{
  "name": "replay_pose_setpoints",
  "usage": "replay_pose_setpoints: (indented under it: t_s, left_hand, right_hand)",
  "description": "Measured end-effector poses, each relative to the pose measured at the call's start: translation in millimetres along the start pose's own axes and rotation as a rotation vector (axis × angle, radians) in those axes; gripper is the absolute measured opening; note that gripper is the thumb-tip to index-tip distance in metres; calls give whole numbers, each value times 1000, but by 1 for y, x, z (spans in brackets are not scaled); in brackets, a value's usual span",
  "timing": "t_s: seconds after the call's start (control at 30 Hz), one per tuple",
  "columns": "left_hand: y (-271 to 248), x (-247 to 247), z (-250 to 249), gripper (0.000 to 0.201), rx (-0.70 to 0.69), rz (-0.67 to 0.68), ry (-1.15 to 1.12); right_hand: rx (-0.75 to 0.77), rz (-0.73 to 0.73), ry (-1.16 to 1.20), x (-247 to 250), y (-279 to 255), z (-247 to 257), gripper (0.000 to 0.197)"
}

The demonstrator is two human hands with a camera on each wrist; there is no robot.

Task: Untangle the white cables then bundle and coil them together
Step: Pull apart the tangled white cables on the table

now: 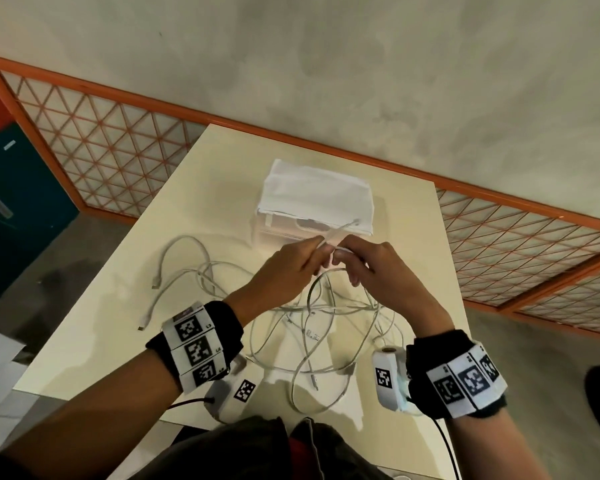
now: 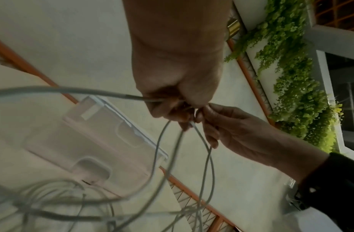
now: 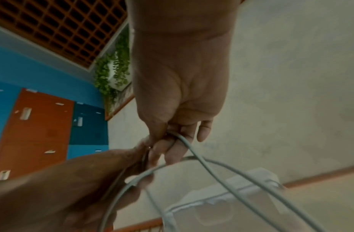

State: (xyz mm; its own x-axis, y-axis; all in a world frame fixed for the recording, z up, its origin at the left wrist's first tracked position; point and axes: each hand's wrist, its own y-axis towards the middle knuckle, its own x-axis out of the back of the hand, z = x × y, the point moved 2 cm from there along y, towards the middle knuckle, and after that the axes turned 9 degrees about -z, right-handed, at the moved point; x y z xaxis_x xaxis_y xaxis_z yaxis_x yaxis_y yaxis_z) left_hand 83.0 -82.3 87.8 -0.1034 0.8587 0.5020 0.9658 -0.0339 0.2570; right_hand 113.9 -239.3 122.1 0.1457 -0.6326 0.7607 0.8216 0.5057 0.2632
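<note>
Head view shows your left hand [image 1: 284,268] and right hand [image 1: 371,265] raised together over the cream table [image 1: 413,237], fingertips pinching strands of the white cables [image 1: 291,327]. The cables are thin, pale and glossy, sprawled in overlapping loops on the table below your wrists, several plug ends lying loose. Behind your hands sits a clear box [image 1: 312,230] with a folded white cloth [image 1: 319,195] on top. Where the strands cross inside your fingers is hidden; both wrist views are blurred.
</note>
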Motion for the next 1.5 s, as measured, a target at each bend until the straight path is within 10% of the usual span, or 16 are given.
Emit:
replay_pose_setpoints:
  t_s: [0.43, 0.63, 0.83, 1.2, 1.33, 1.5]
  left_hand:
    - [23, 48, -4, 26, -167, -587, 73]
    - [10, 41, 21, 27, -26, -470, 345]
    - [-1, 22, 59, 37, 377, 169, 527]
    - [6, 7, -6, 35, 112, -16, -136]
    - [-1, -1, -11, 36, 89, 51, -136]
    - [2, 24, -11, 20, -80, -238, -62]
  right_hand:
    - [-467, 354, -104, -57, -58, -117, 28]
    - [-277, -32, -30, -22, -43, -94, 36]
    - [-230, -316, 169, 10, -17, -69, 30]
    - [8, -144, -152, 6, 4, -27, 28]
    - [-61, -177, -50, 4, 8, -29, 17]
    - [-142, 29, 77, -3, -7, -51, 23]
